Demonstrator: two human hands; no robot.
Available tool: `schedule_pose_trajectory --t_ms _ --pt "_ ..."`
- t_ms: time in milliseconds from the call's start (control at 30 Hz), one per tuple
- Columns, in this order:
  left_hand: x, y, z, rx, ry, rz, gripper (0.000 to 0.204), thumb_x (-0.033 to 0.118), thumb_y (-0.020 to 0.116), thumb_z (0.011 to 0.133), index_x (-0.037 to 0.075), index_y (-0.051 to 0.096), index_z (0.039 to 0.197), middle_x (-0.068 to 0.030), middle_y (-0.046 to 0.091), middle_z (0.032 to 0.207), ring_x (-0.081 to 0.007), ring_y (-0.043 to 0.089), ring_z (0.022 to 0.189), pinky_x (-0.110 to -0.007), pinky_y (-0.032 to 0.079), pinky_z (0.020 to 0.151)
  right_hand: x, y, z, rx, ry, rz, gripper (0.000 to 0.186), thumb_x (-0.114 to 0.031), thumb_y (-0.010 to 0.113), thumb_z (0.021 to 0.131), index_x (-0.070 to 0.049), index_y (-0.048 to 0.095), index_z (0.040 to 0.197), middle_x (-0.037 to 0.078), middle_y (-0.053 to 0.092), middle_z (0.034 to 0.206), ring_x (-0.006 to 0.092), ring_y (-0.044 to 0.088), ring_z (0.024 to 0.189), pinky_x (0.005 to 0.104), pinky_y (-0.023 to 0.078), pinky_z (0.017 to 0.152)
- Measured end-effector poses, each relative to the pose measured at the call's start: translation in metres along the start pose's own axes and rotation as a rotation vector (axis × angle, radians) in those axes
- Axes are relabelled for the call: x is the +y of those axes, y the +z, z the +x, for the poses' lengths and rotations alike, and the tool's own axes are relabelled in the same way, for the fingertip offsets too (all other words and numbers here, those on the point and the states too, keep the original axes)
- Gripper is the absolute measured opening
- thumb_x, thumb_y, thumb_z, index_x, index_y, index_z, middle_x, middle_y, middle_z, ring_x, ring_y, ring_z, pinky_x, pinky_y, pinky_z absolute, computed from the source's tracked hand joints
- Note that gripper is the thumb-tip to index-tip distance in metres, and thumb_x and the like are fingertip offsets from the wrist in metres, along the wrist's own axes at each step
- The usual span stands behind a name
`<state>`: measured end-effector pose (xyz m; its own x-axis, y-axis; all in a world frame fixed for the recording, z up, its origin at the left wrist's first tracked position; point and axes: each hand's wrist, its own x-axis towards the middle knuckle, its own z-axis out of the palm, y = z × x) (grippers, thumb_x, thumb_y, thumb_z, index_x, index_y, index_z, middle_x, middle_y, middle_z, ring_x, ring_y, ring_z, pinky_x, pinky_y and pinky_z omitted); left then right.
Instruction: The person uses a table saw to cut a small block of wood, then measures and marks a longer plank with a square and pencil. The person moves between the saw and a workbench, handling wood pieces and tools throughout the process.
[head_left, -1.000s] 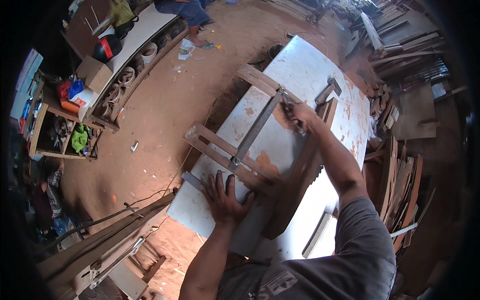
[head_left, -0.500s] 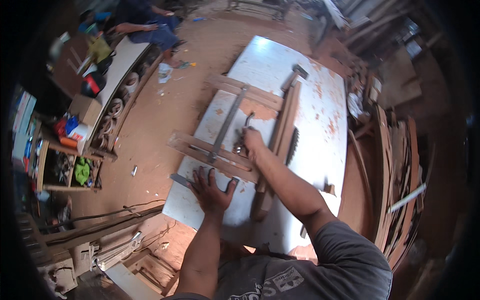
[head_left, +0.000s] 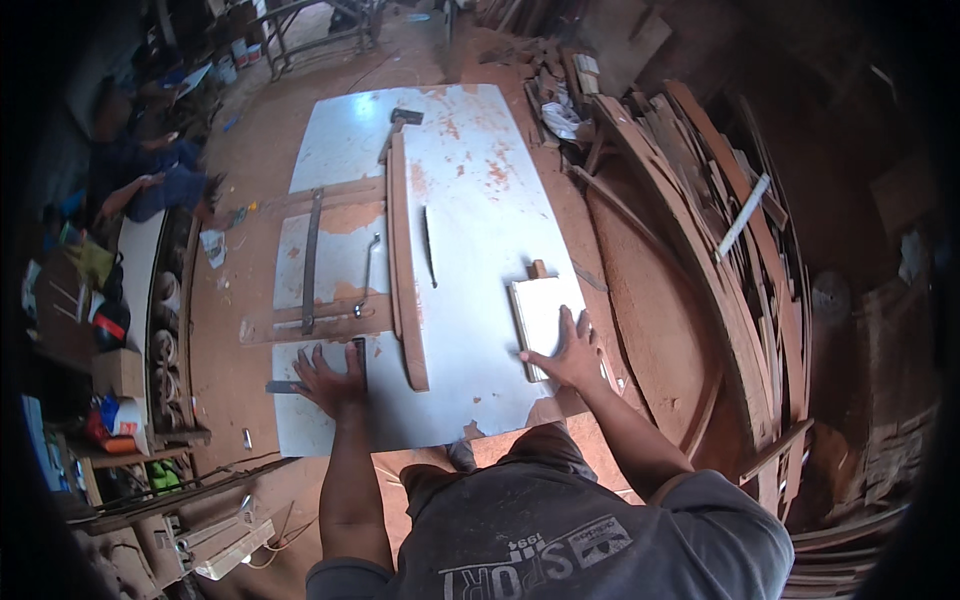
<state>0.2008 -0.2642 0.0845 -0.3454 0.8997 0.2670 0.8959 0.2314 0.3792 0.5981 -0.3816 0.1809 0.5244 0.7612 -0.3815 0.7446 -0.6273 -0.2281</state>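
Earth floor (head_left: 230, 340) | scuffed white tabletop (head_left: 475, 330) | left grip (head_left: 335, 385) spread on try-square (head_left: 282, 387) | right grip (head_left: 575, 357) spread on pale block (head_left: 541, 305)

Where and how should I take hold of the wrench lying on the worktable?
Mid-shaft of the wrench, probably best pinched from above. The shaft is long, slim and roughly straight there, while the far end bends. The wooden beam runs along its right and the flat metal bar lies to its left, so a low sideways approach looks tighter.
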Motion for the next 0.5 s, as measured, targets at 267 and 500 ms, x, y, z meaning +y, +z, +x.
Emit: schedule_pose_trajectory --t_ms 267,500 --pt "-0.011 0.005 -0.059 0.189 0.042 -0.821 0.046 0.021 0.078 0.098 -0.006 0.063 0.133 -0.0267 0.056 0.146 -0.0415 0.055 0.134 -0.050 0.045 0.113 0.011 0.009 0.009 0.053 0.022 0.248 0.143 -0.068 0.089 0.066 -0.008 0.014 0.172 0.034 0.018 0.173 0.0537 0.037 0.153 0.0687 0.036 0.120" --pt "0.041 -0.061 -0.139 0.015 0.349 -0.919 0.031 0.008 0.071 0.098 -0.004 0.065 0.126 -0.0219 0.066 0.129 -0.0376 0.063 0.122 -0.046 0.050 0.107 0.053 -0.029 -0.039 -0.489 0.089 1.552 0.111 -0.069 0.076 0.081 -0.009 0.037 0.166 0.022 0.047 0.161 0.0398 0.049 0.143 0.0636 0.039 0.114"
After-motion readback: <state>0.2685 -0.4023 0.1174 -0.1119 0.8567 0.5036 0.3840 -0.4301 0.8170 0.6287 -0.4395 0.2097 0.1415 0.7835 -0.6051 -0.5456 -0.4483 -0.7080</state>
